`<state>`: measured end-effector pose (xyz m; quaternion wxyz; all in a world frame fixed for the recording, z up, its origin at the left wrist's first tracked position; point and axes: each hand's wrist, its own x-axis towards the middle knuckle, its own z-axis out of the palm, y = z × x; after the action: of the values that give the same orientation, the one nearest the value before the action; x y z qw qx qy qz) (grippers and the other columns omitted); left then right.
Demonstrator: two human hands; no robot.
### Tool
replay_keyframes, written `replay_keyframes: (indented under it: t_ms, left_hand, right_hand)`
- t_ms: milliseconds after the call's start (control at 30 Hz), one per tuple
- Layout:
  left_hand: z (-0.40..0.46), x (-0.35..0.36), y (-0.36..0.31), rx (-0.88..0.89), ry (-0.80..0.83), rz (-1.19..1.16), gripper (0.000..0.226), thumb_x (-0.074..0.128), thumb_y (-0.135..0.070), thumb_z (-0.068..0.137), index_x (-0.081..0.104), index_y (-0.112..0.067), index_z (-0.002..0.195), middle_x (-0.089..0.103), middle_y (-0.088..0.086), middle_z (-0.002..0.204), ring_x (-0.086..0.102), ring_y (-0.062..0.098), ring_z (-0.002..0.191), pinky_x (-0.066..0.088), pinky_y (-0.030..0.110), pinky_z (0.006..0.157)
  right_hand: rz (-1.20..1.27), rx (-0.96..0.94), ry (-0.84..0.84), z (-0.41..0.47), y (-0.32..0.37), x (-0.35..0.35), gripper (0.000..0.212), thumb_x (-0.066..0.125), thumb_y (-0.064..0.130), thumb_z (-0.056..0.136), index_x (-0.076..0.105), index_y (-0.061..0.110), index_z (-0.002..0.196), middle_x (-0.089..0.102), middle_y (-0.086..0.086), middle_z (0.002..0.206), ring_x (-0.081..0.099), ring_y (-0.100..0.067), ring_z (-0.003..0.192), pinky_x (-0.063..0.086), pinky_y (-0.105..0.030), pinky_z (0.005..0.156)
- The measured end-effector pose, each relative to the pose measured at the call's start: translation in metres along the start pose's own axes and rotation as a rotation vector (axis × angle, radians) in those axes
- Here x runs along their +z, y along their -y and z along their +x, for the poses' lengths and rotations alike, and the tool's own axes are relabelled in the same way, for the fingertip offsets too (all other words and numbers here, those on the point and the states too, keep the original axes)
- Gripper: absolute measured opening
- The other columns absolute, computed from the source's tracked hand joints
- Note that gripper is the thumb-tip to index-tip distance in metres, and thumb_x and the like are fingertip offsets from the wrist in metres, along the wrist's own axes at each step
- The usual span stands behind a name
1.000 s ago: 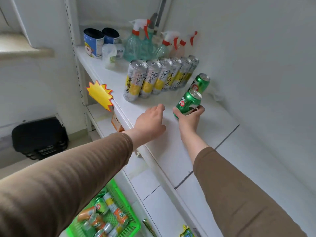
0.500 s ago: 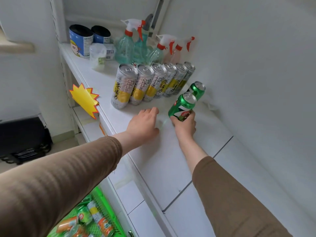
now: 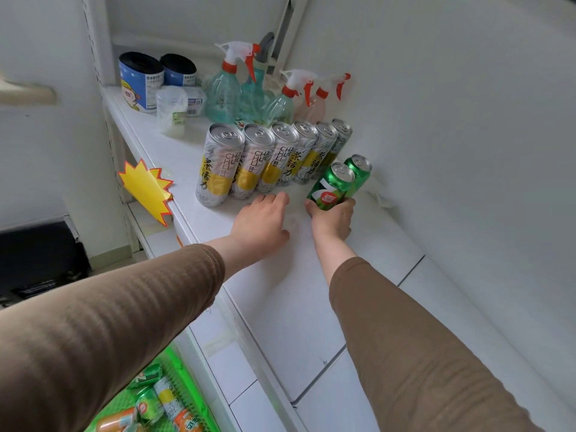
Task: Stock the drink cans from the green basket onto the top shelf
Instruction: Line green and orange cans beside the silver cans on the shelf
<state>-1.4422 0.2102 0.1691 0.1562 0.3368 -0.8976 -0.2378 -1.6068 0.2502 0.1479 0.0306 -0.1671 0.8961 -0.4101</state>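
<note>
1. Right hand (image 3: 332,221) gripped a green can (image 3: 331,190) around its lower half, on the top shelf (image 3: 296,291) just in front of a second green can (image 3: 360,173).
2. Held can touched or nearly touched the second; could not tell which.
3. Left hand (image 3: 260,224) lay palm-down on the shelf, fingers loose, holding nothing.
4. Row of six tall yellow-banded cans (image 3: 268,160) stood behind both hands.
5. Green basket (image 3: 149,403) sat below the shelf, more cans inside.

- The white top shelf (image 3: 280,291) is carrying everything.
- Six tall cans (image 3: 218,169) are standing in a row.
- Spray bottles (image 3: 223,92) are standing behind.
- A green can (image 3: 360,173) is standing near the wall.
</note>
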Motion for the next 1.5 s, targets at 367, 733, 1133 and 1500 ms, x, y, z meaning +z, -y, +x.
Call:
replay_keyframes:
  t_ms: [367,733,1133,1500]
  left_hand:
    - [-0.014,0.0,0.006,0.021,-0.018,0.016,0.057,0.064,-0.028,0.081,0.04,-0.017,0.131,0.054,0.007,0.128,0.044,0.029,0.118,0.042,0.038,0.09]
    - [-0.075,-0.03,0.053,0.102,-0.034,0.079,0.066,0.065,-0.03,0.082,0.04,-0.014,0.14,0.047,0.009,0.135,0.041,0.031,0.126,0.042,0.044,0.099]
    - [-0.222,-0.038,0.181,0.228,-0.074,0.214,0.078,0.068,-0.035,0.073,0.038,-0.016,0.142,0.039,0.008,0.146,0.034,0.031,0.136,0.029,0.044,0.111]
    - [-0.329,0.134,0.304,0.101,0.298,0.275,0.084,0.07,-0.028,0.071,0.033,-0.016,0.146,0.035,0.008,0.15,0.029,0.031,0.14,0.025,0.046,0.115]
  right_hand:
    - [-0.002,0.009,0.004,-0.003,0.002,-0.001,0.088,0.085,0.045,0.075,0.036,0.01,0.139,0.048,-0.012,0.142,0.054,-0.038,0.126,0.035,-0.046,0.108]
    - [-0.205,-0.319,0.103,-0.137,0.0,-0.027,0.084,0.077,0.047,0.082,0.039,0.015,0.149,0.043,-0.009,0.152,0.039,-0.031,0.136,0.034,-0.04,0.106]
    - [-0.535,-0.689,0.095,-0.344,-0.031,0.02,0.068,0.058,0.055,0.092,0.043,0.02,0.149,0.032,-0.005,0.162,0.021,-0.031,0.152,0.009,-0.054,0.125]
    - [-0.622,-0.477,0.405,-0.429,-0.228,0.142,0.078,0.072,0.045,0.087,0.039,0.016,0.151,0.036,-0.007,0.158,0.03,-0.031,0.146,0.024,-0.05,0.122]
